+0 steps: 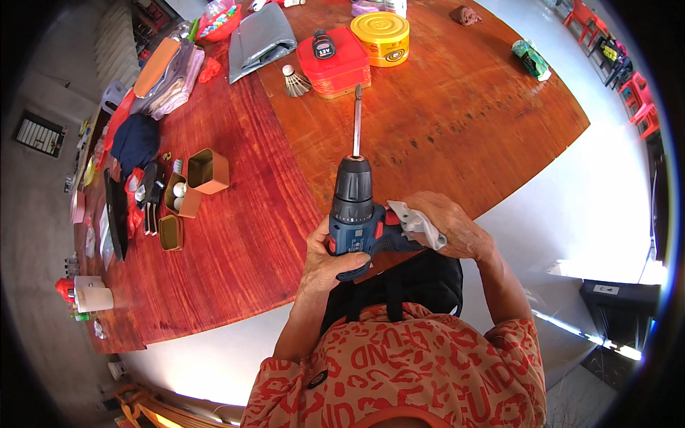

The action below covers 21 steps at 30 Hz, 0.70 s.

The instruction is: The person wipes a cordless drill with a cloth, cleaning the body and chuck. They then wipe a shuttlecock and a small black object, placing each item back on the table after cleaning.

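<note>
The left hand [330, 262] is wrapped around the blue cordless drill [354, 225], held over the near table [457, 121] edge, and should stay firm; the right hand [457, 230], pinching a white cloth [417, 222] against the body's rear, wipes best with short strokes; the long bit [357, 121] points away toward the red case [335, 64].

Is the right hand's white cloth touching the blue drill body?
Touching. The head view shows the white cloth, held in the right hand, pressed against the blue drill with no gap.
</note>
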{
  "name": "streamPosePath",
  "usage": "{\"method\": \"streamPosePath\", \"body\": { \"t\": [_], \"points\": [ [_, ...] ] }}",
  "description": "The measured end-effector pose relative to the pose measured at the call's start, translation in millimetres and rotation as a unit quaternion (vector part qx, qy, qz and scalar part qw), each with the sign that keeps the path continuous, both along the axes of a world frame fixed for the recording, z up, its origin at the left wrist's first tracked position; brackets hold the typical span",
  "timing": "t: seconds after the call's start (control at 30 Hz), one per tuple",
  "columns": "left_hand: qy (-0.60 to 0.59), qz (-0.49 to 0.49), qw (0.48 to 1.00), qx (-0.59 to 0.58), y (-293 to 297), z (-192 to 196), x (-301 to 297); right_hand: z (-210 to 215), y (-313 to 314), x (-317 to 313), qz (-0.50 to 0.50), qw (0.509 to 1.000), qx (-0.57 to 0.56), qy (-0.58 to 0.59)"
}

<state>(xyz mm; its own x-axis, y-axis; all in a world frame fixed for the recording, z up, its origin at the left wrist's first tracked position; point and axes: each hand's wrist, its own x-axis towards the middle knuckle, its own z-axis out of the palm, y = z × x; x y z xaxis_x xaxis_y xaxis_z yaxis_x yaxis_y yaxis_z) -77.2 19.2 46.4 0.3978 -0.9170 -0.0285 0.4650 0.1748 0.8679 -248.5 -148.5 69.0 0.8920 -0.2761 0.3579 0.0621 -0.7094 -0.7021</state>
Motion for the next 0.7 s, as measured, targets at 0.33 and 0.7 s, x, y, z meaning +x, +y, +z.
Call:
{"method": "streamPosePath", "body": {
  "t": [0.33, 0.7],
  "points": [
    [0.099, 0.061, 0.993, 0.022, -10, 2, -13, 14, 45, 22, -0.219, 0.959, -0.179, -0.029],
    [0.088, 0.098, 0.991, 0.003, -5, 2, -10, -5, 56, 29, -0.198, 0.96, -0.198, -0.026]
  ]
}}
